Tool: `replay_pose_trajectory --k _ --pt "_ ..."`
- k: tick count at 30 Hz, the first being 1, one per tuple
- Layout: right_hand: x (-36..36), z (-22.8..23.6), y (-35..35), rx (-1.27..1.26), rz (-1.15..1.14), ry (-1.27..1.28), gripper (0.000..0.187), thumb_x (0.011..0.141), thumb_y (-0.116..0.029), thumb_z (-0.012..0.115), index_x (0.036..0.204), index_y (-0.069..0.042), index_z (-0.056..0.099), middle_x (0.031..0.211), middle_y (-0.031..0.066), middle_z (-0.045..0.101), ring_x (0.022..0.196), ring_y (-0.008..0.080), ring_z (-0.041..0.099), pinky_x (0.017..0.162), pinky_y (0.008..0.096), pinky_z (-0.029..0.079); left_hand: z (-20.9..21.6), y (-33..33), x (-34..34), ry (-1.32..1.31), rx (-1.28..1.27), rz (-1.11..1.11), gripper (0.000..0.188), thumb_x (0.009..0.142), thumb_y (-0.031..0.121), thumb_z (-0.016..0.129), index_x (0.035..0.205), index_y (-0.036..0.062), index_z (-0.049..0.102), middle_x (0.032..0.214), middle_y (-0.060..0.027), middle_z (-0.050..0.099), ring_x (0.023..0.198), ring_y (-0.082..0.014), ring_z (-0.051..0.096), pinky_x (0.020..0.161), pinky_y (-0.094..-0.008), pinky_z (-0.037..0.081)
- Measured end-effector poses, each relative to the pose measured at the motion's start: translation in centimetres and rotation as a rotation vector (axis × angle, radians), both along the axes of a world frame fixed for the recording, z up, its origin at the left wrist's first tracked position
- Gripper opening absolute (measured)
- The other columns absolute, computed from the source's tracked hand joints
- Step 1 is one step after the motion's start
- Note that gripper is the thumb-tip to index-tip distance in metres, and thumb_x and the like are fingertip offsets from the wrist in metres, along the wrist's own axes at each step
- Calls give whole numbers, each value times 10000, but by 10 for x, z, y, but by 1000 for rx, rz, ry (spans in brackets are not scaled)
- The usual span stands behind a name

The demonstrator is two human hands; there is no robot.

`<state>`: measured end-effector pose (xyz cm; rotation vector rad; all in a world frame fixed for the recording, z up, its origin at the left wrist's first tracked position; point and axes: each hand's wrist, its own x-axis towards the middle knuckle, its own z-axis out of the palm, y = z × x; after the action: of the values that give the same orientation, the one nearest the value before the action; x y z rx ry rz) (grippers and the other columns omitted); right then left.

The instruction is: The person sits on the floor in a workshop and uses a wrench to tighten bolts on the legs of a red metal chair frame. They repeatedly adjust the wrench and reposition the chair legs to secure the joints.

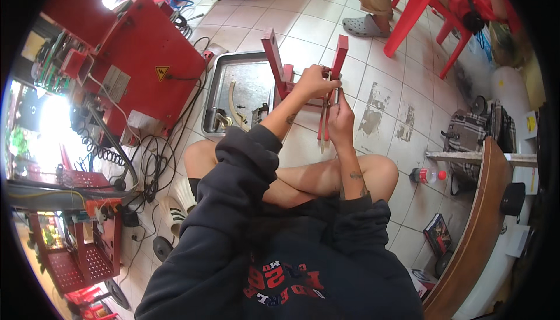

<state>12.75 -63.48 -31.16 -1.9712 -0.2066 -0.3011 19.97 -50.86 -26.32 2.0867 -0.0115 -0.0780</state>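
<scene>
Right fingers are curled shut around a slim metal rod, rod tip up against the red frame. Left hand has its fingers bent in tight at the frame's right post; whether they pinch anything is hidden, can't tell. Right hand sits just below it, nearer the lap.

Key relation: the post runs on beyond both hands, long axis pointing away from the person; the rod lies roughly along that same line. Left hand is nearer the post's far end.

Frame is on the tiled floor, in front of the crossed legs, second post off to the left. Left of that, a metal tray with a tan strip and small metal parts. Further left, black cables and a red cabinet. Ahead right, someone's grey clog by a red chair.
</scene>
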Motion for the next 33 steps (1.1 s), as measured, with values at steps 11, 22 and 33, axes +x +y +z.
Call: replay_pose_trajectory --k 11,22,33 --pt "-4 9 -6 2 -27 -79 446 878 -60 402 1297 78 464 872 238 592 704 253 586 693 344 477 -6 4 3 59 0 -68 391 706 224 635 1008 -21 672 705 -99 647 652 -146 607 640 -296 494" --pt "-2 0 -10 51 -92 -90 430 873 -53 382 1260 99 492 1049 244 634 746 212 611 713 314 486 4 4 4 88 30 -123 383 656 271 648 920 -7 678 817 -177 676 751 -248 656 736 -329 517" --pt "-1 -11 9 369 208 29 397 928 -98 386 1294 44 449 1105 193 563 955 246 571 851 350 455 -18 -26 11 -114 189 216 377 700 303 759 809 -27 611 768 -236 641 756 -402 642 694 -454 521"
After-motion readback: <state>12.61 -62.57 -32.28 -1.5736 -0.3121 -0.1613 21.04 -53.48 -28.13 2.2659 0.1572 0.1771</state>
